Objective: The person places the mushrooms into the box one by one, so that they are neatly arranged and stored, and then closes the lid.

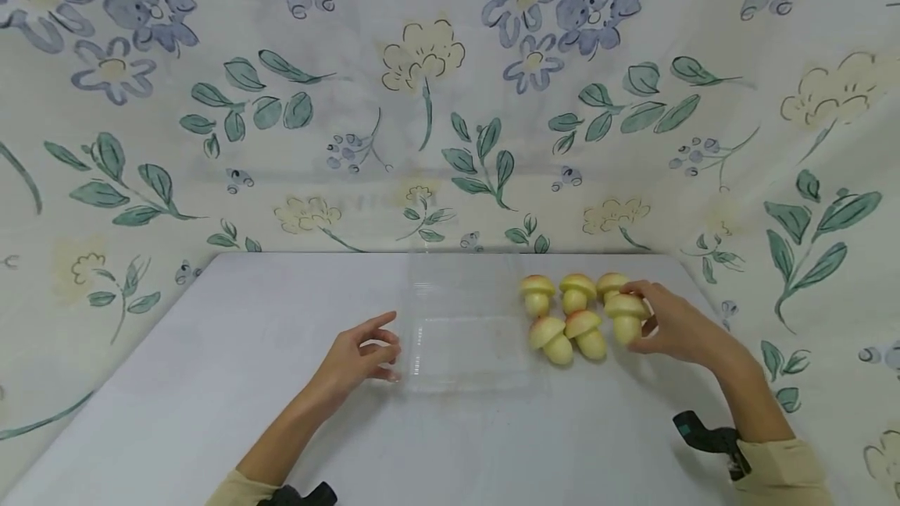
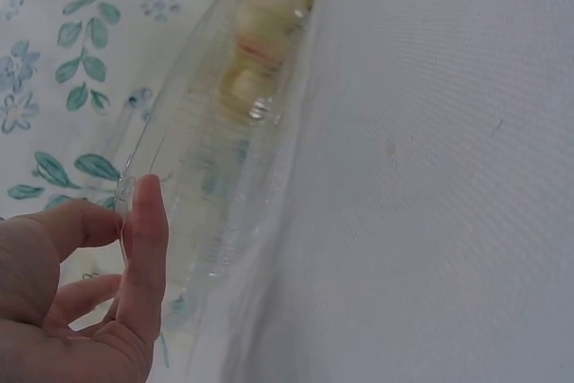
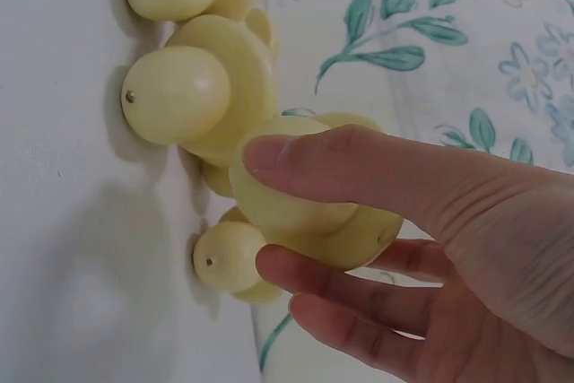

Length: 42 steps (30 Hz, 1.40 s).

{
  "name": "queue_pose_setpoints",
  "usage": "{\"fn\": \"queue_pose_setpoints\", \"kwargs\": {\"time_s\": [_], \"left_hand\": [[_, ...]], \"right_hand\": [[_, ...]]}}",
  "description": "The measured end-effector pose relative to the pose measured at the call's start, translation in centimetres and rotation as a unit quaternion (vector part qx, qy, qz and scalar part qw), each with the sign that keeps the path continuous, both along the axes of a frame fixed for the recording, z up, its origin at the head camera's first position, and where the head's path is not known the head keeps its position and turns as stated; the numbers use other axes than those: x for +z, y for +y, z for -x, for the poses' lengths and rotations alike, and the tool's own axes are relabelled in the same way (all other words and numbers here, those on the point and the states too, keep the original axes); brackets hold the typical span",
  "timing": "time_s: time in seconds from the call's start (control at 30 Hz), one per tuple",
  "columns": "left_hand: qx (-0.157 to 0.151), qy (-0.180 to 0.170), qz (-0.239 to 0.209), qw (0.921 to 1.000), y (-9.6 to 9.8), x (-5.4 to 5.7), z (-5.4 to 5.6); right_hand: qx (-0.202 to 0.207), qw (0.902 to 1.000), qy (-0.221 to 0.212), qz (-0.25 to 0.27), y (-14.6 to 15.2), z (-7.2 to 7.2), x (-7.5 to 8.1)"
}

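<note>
In the head view, my right hand (image 1: 671, 322) holds a pale yellow toy mushroom (image 1: 627, 320) between thumb and fingers, its cap uppermost. The right wrist view shows the thumb along this mushroom (image 3: 296, 195) and fingertips beneath it. Several similar mushrooms (image 1: 551, 340) with reddish-tinged caps stand or lean in a cluster to its left. A clear plastic container (image 1: 471, 389) lies at the middle of the table. Beside its left edge is my left hand (image 1: 358, 358), fingers loosely bent and thumb apart, fingertips right at the container's rim (image 2: 126, 190) in the left wrist view.
The white table (image 1: 232, 358) reaches back to a floral cloth (image 1: 422, 170) that hangs behind and at both sides. The mushroom cluster sits close to the container's right side. A dark strap with a mount (image 1: 713, 443) is on my right wrist.
</note>
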State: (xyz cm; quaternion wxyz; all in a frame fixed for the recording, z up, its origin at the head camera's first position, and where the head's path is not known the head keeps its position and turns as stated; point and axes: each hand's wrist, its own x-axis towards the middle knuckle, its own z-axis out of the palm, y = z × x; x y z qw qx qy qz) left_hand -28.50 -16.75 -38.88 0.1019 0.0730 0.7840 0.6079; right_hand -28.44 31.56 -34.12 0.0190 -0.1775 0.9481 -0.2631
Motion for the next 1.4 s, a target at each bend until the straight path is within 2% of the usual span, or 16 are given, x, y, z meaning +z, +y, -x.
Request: {"fn": "queue_pose_setpoints", "kwargs": {"time_s": [0.2,0.5,0.63,0.8,1.07,1.4], "left_hand": [[-0.012,0.011,-0.003,0.9999,-0.2,0.1,0.1],[-0.008,0.013,0.005,0.9999,-0.4,0.0,0.1],[-0.007,0.011,0.010,0.9999,-0.5,0.2,0.0],[-0.007,0.015,0.013,0.9998,-0.3,0.4,0.0],[-0.013,0.013,0.006,0.9998,-0.2,0.0,0.1],[-0.010,0.014,0.002,0.9999,-0.5,0.2,0.0]], "right_hand": [[0.012,0.9998,0.016,-0.001,-1.0,-0.2,-0.1],[0.042,0.9974,0.054,0.022,-2.3,-0.4,0.4],[0.053,0.9968,0.050,0.032,-3.7,-0.4,0.6],[0.053,0.9976,0.034,0.030,-5.7,0.2,1.1],[0.071,0.9963,0.017,0.046,-8.7,1.5,2.0],[0.101,0.9930,-0.006,0.062,-11.6,3.2,1.7]]}}
